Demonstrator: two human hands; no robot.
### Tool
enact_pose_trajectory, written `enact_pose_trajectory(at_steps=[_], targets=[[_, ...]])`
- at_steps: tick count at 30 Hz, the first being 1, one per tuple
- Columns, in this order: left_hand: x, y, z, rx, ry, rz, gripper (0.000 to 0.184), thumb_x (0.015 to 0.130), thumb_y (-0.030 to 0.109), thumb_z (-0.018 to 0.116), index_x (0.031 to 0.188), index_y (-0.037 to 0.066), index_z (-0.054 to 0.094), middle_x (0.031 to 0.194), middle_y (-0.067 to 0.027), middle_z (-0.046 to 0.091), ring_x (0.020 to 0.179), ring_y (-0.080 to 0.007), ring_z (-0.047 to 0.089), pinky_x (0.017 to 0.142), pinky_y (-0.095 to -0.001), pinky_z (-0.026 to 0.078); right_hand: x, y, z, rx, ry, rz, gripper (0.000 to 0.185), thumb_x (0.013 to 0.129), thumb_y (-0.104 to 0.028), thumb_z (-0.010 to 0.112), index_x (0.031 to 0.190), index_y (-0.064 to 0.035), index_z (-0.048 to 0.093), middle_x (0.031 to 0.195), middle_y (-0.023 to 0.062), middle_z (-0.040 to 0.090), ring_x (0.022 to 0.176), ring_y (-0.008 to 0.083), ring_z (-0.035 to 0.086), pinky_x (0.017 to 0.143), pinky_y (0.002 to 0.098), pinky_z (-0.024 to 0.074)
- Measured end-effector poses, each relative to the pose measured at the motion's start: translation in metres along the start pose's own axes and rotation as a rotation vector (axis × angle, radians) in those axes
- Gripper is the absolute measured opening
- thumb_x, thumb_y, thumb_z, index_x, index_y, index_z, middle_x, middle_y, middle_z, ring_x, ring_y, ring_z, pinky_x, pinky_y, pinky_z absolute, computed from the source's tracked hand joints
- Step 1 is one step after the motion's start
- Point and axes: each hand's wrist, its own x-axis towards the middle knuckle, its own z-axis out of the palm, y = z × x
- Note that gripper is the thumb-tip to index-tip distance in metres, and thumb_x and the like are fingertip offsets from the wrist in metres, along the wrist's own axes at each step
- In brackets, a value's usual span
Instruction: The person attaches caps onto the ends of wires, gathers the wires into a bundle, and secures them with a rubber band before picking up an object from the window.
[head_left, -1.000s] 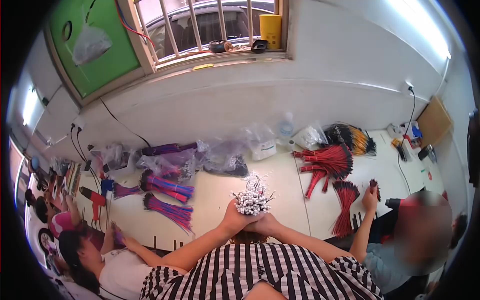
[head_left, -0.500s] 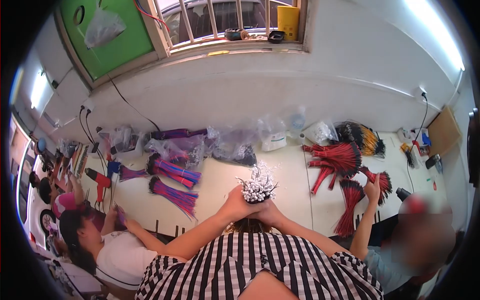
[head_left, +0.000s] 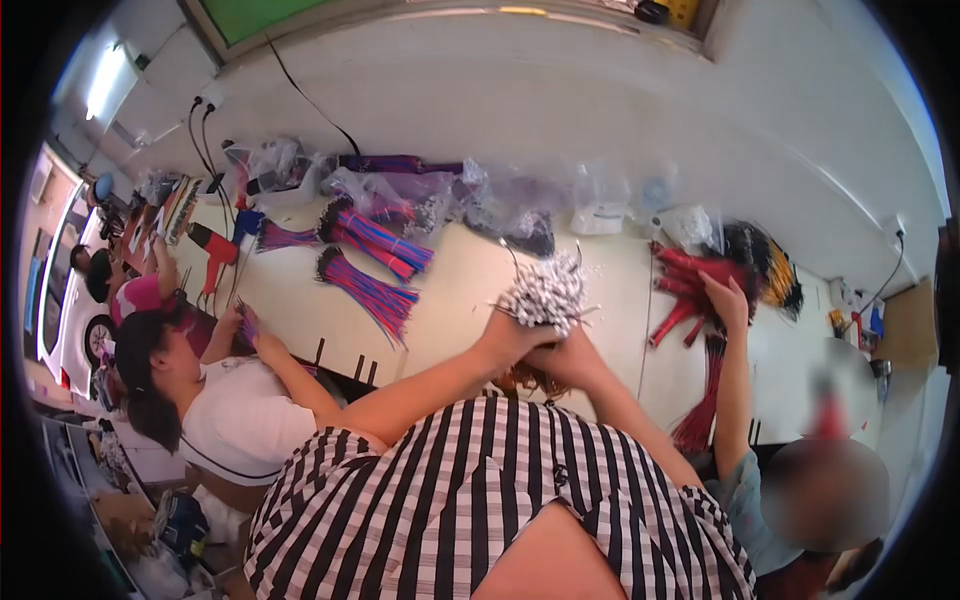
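A bundle of thin wires with white connector tips (head_left: 545, 290) stands upright in front of my chest, tips uppermost. My left hand (head_left: 508, 340) is wrapped round it from the left. From the right my right hand (head_left: 578, 358) closes on the same bundle, just below the tips. Dark wire shows under the white ends, and a brownish-orange loop of wire (head_left: 540, 380) hangs beneath my hands. The palms and most fingertips are hidden.
Blue-and-red wire bundles (head_left: 368, 295) lie on the table (head_left: 470, 300) to the left, near a red heat gun (head_left: 215, 255). Plastic bags (head_left: 510, 205) line the wall. A co-worker's hand (head_left: 728, 300) touches red wire bundles (head_left: 685, 270) on the right. Another person (head_left: 250, 400) works at left.
The view has tilted down and shifted. My hands still hold the wire bundle. The co-worker's hand at right has moved from the nearer red bundles to the pile farther back.
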Motion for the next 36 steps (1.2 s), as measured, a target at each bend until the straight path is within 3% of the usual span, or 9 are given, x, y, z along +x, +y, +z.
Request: enact_pose_trajectory(at_steps=[2, 3, 5, 7, 15, 19, 25, 29, 36], targets=[[0.005, 0.000, -0.009, 0.081, -0.062, 0.068, 0.037, 0.071, 0.004, 0.075, 0.106, 0.002, 0.063, 0.103, -0.0054, 0.066, 0.095, -0.0154, 0.061, 0.086, -0.0312, 0.049, -0.004, -0.004, -0.026, 0.074, -0.067, -0.068, 0.079, 0.062, -0.030, 0.084, 0.132, -0.0125, 0.051, 0.141, 0.0181, 0.040, 0.134, 0.0388, 0.025, 0.112, 0.0433, 0.0227], [0.009, 0.008, -0.013, 0.045, -0.107, 0.041, 0.037, 0.071, 0.004, 0.075, 0.106, 0.002, 0.063, 0.104, -0.0054, 0.066, 0.097, -0.0160, 0.061, 0.088, -0.0320, 0.048, -0.005, -0.015, -0.045, -0.044, -0.138, -0.118, 0.089, 0.063, -0.029, 0.084, 0.140, -0.0120, 0.042, 0.140, 0.0184, 0.040, 0.133, 0.0370, 0.028, 0.113, 0.0427, 0.0215], [0.020, -0.001, -0.023, -0.063, -0.106, -0.006, 0.039, 0.070, 0.005, 0.076, 0.107, 0.002, 0.063, 0.105, -0.0068, 0.066, 0.099, -0.0176, 0.061, 0.090, -0.0336, 0.047, -0.002, -0.006, -0.067, -0.025, 0.133, -0.161, 0.058, 0.076, -0.018, 0.076, 0.127, -0.0036, 0.054, 0.130, 0.0110, 0.052, 0.119, 0.0240, 0.049, 0.104, 0.0351, 0.0350], [0.028, -0.009, -0.040, 0.242, -0.257, 0.134, 0.045, 0.085, 0.000, 0.062, 0.128, 0.000, 0.047, 0.122, -0.0185, 0.059, 0.105, -0.0240, 0.062, 0.090, -0.0326, 0.052, 0.005, -0.019, -0.084, 0.110, 0.365, -0.282, 0.036, 0.083, -0.005, 0.066, 0.119, -0.0032, 0.061, 0.109, 0.0019, 0.059, 0.094, 0.0084, 0.055, 0.084, 0.0233, 0.0428], [0.020, -0.003, -0.024, 0.246, -0.355, 0.125, 0.043, 0.083, 0.000, 0.066, 0.123, -0.003, 0.050, 0.112, -0.0147, 0.064, 0.103, -0.0233, 0.064, 0.089, -0.0355, 0.054, 0.025, -0.053, -0.082, 0.532, 0.233, -0.238, 0.021, 0.083, -0.004, 0.067, 0.104, -0.0001, 0.066, 0.088, -0.0012, 0.062, 0.082, 0.0065, 0.055, 0.077, 0.0216, 0.0428], [0.010, 0.022, -0.015, 0.179, -0.154, 0.028, 0.041, 0.068, 0.001, 0.077, 0.106, 0.003, 0.062, 0.099, -0.0050, 0.067, 0.096, -0.0169, 0.062, 0.089, -0.0317, 0.048, 0.017, -0.049, -0.079, 0.159, 0.412, -0.391, 0.012, 0.083, -0.007, 0.069, 0.093, -0.0020, 0.064, 0.083, 0.0001, 0.062, 0.079, 0.0065, 0.055, 0.074, 0.0218, 0.0431], [0.015, 0.036, -0.021, -0.260, -0.348, -0.093, 0.056, 0.070, -0.001, 0.072, 0.122, 0.000, 0.053, 0.089, -0.0031, 0.064, 0.086, -0.0162, 0.061, 0.084, -0.0315, 0.049, 0.021, -0.040, -0.074, 0.470, 0.424, -0.209, 0.013, 0.086, -0.014, 0.068, 0.083, -0.0035, 0.061, 0.073, -0.0014, 0.060, 0.069, 0.0050, 0.051, 0.066, 0.0201, 0.0404], [0.018, 0.040, -0.019, -0.398, -0.394, -0.057, 0.074, 0.070, 0.006, 0.069, 0.138, -0.001, 0.039, 0.078, -0.0014, 0.057, 0.082, -0.0161, 0.058, 0.099, -0.0356, 0.039, 0.021, -0.033, -0.076, 0.451, 0.454, -0.162, 0.015, 0.087, -0.017, 0.066, 0.081, -0.0043, 0.061, 0.070, -0.0019, 0.058, 0.067, 0.0048, 0.050, 0.063, 0.0203, 0.0389], [0.024, 0.038, -0.019, -0.362, -0.418, -0.071, 0.069, 0.071, 0.005, 0.068, 0.135, -0.002, 0.043, 0.080, -0.0020, 0.060, 0.083, -0.0156, 0.059, 0.099, -0.0345, 0.038, 0.013, -0.050, -0.068, 0.416, 0.546, -0.290, 0.012, 0.085, -0.010, 0.068, 0.081, -0.0019, 0.061, 0.070, -0.0010, 0.058, 0.068, 0.0068, 0.051, 0.064, 0.0221, 0.0404]])
